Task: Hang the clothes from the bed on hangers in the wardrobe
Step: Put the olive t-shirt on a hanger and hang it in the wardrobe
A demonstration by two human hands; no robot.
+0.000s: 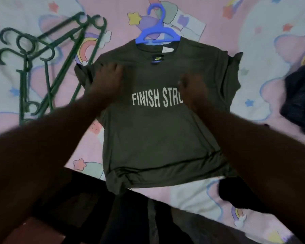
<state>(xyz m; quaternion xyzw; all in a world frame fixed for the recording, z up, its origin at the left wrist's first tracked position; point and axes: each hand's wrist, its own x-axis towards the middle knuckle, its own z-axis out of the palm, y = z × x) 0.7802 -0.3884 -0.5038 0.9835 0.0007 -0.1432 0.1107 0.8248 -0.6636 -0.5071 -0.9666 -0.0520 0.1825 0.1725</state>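
Olive T-shirt lay flat, print up, on the bed. The blue hanger was through the neck: hook and upper arms showed above the collar, the rest was under the fabric. The wardrobe was not in view.

The left hand was on the shirt by its left shoulder and the right hand on the chest over the end of the print. Both were motion-blurred, so I couldn't tell whether the fingers were flat on the cloth or pinching it.

Judgement: the step in hand was seating the shirt on the hanger, not yet the lift.

- Check each hanger arm reaches into its shoulder seam. The right sleeve looked bunched, so it needed smoothing first.
- Centre the collar on the hook, or the shirt slides off one side when lifted.
- Lift by the hook, not the fabric.

The green hangers lay in a pile to the left, just beside the sleeve, and should be kept clear so they don't snag. A dark garment lay well apart to the right, likely next.
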